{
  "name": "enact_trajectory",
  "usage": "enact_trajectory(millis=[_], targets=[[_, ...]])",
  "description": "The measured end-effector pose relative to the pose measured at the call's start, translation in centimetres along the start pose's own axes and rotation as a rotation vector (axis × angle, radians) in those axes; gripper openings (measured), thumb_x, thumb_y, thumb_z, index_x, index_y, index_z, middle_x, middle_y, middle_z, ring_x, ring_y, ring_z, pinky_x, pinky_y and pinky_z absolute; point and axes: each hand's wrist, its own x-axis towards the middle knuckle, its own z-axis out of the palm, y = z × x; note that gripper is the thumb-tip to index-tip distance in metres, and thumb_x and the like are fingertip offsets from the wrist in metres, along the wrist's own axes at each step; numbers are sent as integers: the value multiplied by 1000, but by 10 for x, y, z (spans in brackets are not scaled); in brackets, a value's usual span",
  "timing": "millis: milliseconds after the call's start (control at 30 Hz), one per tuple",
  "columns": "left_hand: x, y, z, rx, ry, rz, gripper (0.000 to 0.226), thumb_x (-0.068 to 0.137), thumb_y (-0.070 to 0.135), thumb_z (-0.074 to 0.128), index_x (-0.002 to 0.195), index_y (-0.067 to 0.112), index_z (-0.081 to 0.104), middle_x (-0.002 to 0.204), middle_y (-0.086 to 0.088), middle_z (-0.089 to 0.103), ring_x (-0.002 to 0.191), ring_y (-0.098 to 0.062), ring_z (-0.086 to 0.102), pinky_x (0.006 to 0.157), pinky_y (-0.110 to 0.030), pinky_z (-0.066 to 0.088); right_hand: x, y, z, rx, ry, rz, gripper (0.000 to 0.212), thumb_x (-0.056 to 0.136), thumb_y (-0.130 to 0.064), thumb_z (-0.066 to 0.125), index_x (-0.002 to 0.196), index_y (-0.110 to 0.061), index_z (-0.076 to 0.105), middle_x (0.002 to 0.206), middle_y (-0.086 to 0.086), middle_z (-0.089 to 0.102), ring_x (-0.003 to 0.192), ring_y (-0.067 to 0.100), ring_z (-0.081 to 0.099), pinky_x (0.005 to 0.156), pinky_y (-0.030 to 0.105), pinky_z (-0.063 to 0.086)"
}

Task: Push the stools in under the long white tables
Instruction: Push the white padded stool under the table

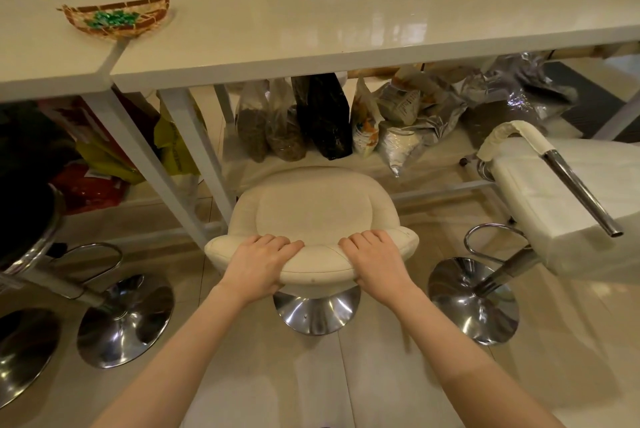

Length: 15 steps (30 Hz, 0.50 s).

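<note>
A cream padded stool (313,209) on a chrome base (317,311) stands in front of the long white table (346,29), its seat front reaching just short of the table's edge. My left hand (258,263) and my right hand (375,259) both grip the stool's low curved backrest, fingers over its top. A second white stool (568,206) with a chrome bar stands tilted to the right. On the left is a dark stool (27,220) with chrome bases (124,320) below.
Several bags (322,119) of goods lie on the floor under the table. A woven basket (117,17) with green pieces sits where a second white table (45,43) meets the long one. White table legs (194,157) stand left of the cream stool.
</note>
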Motion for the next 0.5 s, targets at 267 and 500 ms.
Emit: enact_trajectory(millis=[267,500], targets=[[9,-22,1,17,11,29,80,40,39,82,112,27,49,86,6,68,70,-16,65,61,-25,48,18,-5,8,-16,34,22,49,32,-7,74,77,-15,58,65,-1,58,58,21,54,59,30,45],[6,-37,0,30,8,34,69,49,33,81,114,23,59,92,3,70,76,-19,66,66,-28,51,25,-18,10,-25,69,11,42,36,-5,70,75,-14,58,62,0,57,56,22,52,56,30,43]])
